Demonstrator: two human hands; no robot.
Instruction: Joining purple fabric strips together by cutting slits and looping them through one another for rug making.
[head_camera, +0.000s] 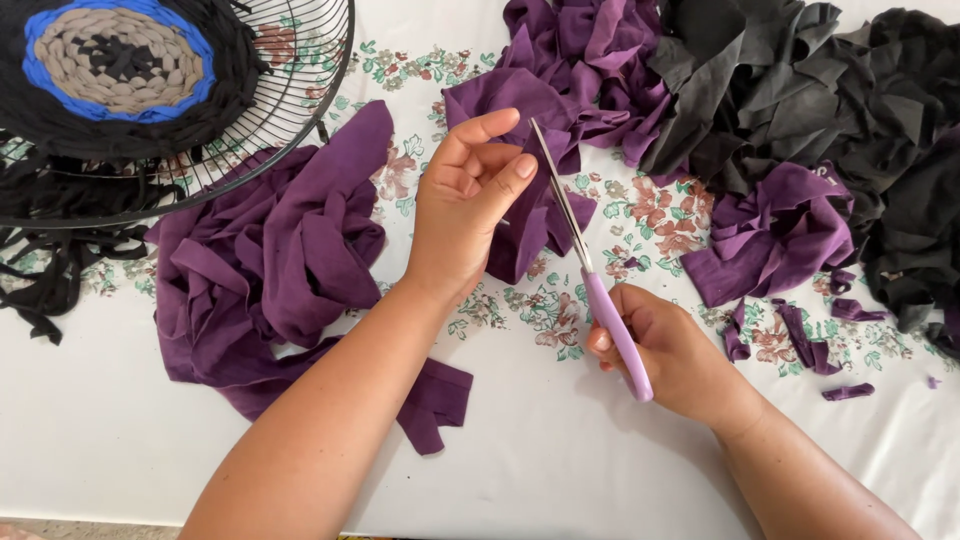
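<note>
The right hand is closed around the lilac handles of the scissors, whose blades point up and away toward the far edge of the table. The left hand pinches a purple cloth strip between thumb and fingers, holding it taut just beside the blades near the middle of the table. A larger purple cloth heap lies to the left, partly under a wire frame carrying a round woven mat at the far left corner. Dark cloth scraps are piled toward the far right corner, with short purple offcuts near the right edge. Risk: the left thumb and forefinger sit very close to the blade edge, so closing the blades could nick them. Slack in the strip could cause a crooked or incomplete cut.
</note>
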